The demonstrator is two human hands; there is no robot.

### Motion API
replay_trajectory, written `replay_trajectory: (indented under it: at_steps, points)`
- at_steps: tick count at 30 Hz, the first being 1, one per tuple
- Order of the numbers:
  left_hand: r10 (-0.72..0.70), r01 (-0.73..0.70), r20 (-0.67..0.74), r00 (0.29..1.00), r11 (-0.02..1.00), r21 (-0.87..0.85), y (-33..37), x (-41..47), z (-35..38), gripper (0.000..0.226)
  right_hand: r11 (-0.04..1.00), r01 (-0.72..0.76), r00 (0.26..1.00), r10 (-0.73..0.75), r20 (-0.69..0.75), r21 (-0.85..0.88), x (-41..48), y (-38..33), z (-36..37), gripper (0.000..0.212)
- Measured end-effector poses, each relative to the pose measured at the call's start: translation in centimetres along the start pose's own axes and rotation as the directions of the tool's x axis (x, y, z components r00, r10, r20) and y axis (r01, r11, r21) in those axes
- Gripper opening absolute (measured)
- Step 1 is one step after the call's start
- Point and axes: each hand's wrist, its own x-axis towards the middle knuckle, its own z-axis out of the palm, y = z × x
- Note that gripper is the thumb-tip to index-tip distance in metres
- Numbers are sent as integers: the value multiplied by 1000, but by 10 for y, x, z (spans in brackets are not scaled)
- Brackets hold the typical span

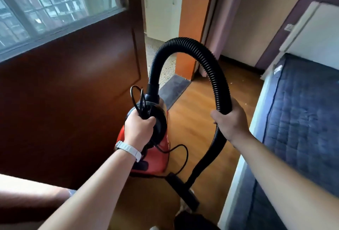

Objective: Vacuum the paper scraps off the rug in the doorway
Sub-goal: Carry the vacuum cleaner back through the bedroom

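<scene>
Red vacuum (pixel 157 158) occupies left hand (pixel 138 130), hose (pixel 185 41) right hand (pixel 230 121).

Ribbed black plastic hose (pixel 183 41), glossy red plastic vacuum body (pixel 157 163), smooth shiny wood floor (pixel 192 119) under you, polished dark wood door (pixel 73 101) on your left, quilted blue cloth mattress (pixel 302 119) on your right, matt grey rug (pixel 174 88)

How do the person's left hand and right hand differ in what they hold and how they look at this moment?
The left hand grips the top of the red vacuum together with bundled cord; the right hand grips the black ribbed hose partway along its arch. The left wrist wears a white band; the right wrist is bare. Both are curled firmly round parts of the same machine.
</scene>
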Motion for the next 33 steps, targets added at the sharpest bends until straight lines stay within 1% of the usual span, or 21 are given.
replay_trajectory:
  at_steps: [5,9,12,14,16,18,23,26,30,33]
  points:
    - [18,-18,76,997,1000,8,26,38,52,18,998,-27,997,30,-65,49,52,18,-9,17]
    - [37,-47,132,991,996,74,57,73,105,11,994,-45,994,54,-99,96,109,39,-26,18]
    - [52,-74,186,981,991,114,85,99,150,13,990,-76,986,92,-137,120,157,55,-47,18]
    - [60,-91,206,977,985,146,107,116,178,13,987,-86,985,105,-137,139,187,61,-63,18]
    - [81,-111,208,975,984,138,127,130,204,8,985,-81,986,102,-132,152,217,64,-79,18]
    - [110,-138,213,971,983,125,145,144,228,3,987,-73,984,95,-152,144,244,64,-93,17]
    - [150,-174,246,958,982,79,185,182,276,3,996,-60,976,73,-207,71,299,67,-117,16]
    - [179,-204,274,945,977,67,204,210,306,11,996,-79,967,84,-240,29,339,73,-127,14]
    - [141,-170,336,931,984,57,215,258,349,3,990,-142,950,142,-278,20,395,86,-126,13]
    - [131,-167,398,908,984,57,226,306,387,6,983,-181,939,174,-296,2,449,88,-124,18]
